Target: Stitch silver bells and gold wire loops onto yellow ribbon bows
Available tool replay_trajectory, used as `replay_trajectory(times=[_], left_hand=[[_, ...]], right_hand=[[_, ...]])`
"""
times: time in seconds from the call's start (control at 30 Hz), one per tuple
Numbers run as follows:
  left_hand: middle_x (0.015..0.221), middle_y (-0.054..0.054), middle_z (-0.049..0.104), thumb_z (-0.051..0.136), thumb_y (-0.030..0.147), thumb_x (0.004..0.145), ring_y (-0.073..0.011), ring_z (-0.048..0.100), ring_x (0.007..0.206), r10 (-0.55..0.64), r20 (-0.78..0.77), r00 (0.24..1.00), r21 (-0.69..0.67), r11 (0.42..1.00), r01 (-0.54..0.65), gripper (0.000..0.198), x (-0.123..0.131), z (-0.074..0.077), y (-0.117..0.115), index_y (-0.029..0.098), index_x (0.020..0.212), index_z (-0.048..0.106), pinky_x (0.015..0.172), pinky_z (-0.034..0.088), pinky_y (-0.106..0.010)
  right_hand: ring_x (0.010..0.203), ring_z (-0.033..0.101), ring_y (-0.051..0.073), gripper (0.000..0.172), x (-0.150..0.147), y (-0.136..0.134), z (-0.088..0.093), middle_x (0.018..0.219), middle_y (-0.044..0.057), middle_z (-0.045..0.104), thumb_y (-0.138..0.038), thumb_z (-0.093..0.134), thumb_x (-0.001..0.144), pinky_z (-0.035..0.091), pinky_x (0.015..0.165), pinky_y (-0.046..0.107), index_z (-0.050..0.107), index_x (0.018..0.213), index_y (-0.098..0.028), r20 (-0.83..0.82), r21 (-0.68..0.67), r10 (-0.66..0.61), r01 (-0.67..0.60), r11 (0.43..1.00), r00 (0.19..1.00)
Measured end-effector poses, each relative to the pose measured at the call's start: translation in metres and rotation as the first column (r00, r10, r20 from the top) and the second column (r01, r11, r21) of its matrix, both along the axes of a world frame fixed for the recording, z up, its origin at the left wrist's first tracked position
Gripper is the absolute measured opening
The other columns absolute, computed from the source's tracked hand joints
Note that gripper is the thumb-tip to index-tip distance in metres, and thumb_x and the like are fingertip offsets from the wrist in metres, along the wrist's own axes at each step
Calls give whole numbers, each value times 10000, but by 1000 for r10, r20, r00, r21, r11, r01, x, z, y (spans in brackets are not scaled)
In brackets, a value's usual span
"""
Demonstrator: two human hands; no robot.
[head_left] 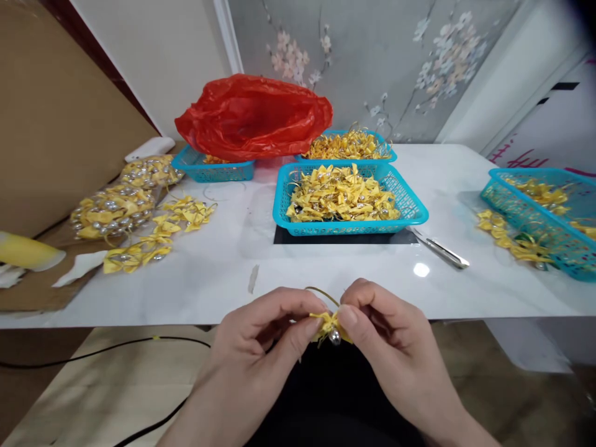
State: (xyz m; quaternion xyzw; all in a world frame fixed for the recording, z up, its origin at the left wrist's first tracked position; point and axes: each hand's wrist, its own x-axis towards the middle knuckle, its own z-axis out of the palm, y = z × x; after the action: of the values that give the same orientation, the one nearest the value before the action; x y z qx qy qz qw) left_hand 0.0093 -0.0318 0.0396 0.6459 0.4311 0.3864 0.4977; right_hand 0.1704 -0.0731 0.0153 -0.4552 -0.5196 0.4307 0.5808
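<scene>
My left hand [261, 338] and my right hand [391, 338] meet just in front of the white table's near edge [186, 304]. Both pinch one small yellow ribbon bow [328, 325] with a silver bell hanging under it and a thin gold loop rising from it. The fingers of each hand are closed on the bow from either side. Straight ahead on the table stands a blue basket [416, 211] heaped with the same yellow bows.
A second blue basket [386, 151] of bows stands behind it, a third [218, 171] under a red plastic bag [254, 115], a fourth [516, 208] at the right. Loose bows [158, 236] lie at the left. Metal tweezers [440, 248] lie right of the middle basket. Black cables cross the floor.
</scene>
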Motion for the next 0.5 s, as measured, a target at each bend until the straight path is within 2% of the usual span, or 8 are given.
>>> replay_trajectory(times=[0.1, 0.27, 0.4, 0.5], left_hand=[[665, 44, 739, 683, 190, 825, -78, 588, 464, -22, -1, 1000, -37, 999, 22, 174, -2, 2, -1, 319, 808, 799, 467, 505, -123], [726, 38, 777, 729, 140, 778, -106, 667, 621, -74, 38, 997, -179, 981, 79, 195, -3, 9, -1, 308, 813, 821, 564, 541, -125], [680, 57, 747, 710, 124, 809, -78, 614, 588, -89, 2, 996, -208, 974, 87, 212, -4, 8, 1, 305, 791, 819, 541, 501, -99], [677, 48, 716, 702, 157, 848, -77, 603, 612, -132, 97, 986, -256, 955, 153, 167, -7, 2, 4, 276, 790, 805, 576, 501, -112]], right_hand=[[538, 390, 64, 287, 1, -1, 0, 641, -35, 471, -313, 566, 983, 323, 469, 169, 532, 742, -161, -15, -31, 1, -1, 1000, 1000], [559, 408, 71, 291, 2, -1, -1, 656, -27, 482, -321, 574, 978, 333, 484, 176, 539, 739, -158, 8, -58, 18, -18, 998, 1000], [553, 403, 67, 301, 1, -1, -3, 653, -30, 480, -333, 583, 973, 329, 483, 169, 538, 732, -159, 7, -72, 28, -28, 997, 1000], [555, 418, 61, 294, 0, -2, -5, 656, -30, 494, -334, 597, 966, 340, 484, 153, 548, 736, -158, -26, -75, 31, -33, 997, 999]])
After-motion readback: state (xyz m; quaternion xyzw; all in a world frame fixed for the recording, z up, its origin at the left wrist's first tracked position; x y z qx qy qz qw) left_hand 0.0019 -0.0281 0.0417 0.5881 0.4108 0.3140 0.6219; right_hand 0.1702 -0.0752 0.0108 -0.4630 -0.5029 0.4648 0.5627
